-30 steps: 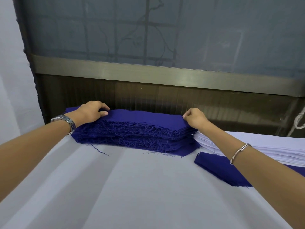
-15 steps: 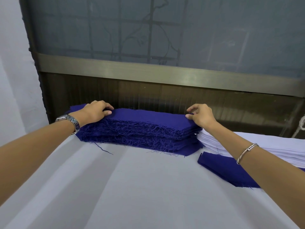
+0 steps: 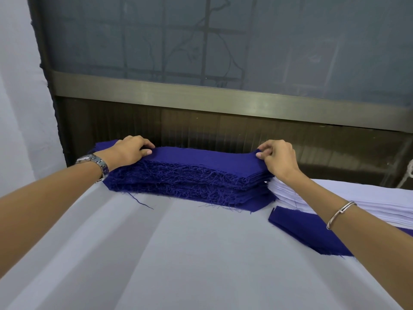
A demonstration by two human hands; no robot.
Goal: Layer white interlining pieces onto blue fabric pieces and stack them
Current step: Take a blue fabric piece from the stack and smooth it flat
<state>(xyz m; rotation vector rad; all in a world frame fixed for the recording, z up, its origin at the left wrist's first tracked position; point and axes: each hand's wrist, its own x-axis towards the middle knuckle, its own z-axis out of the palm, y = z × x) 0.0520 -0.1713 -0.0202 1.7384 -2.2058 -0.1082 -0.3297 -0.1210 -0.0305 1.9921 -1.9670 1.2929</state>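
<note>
A thick stack of blue fabric pieces [image 3: 190,175] with frayed edges lies at the far side of the table. My left hand [image 3: 130,151] pinches the top blue piece [image 3: 201,155] at its left end. At the right end my right hand [image 3: 277,159] pinches the same piece and holds that corner slightly raised. To the right sits a stack of white interlining pieces [image 3: 366,202], partly hidden by my right forearm. A single blue piece [image 3: 301,229] lies under the front of that white stack.
The table is covered with a white cloth [image 3: 178,253]. Behind the stacks rises a dark panel with a metal rail [image 3: 223,97] and a mesh window above it. A white wall [image 3: 17,108] stands at the left.
Both hands have closed their grip on the ends of the top blue piece. The right end has lifted a little off the stack. The view has shifted slightly.
</note>
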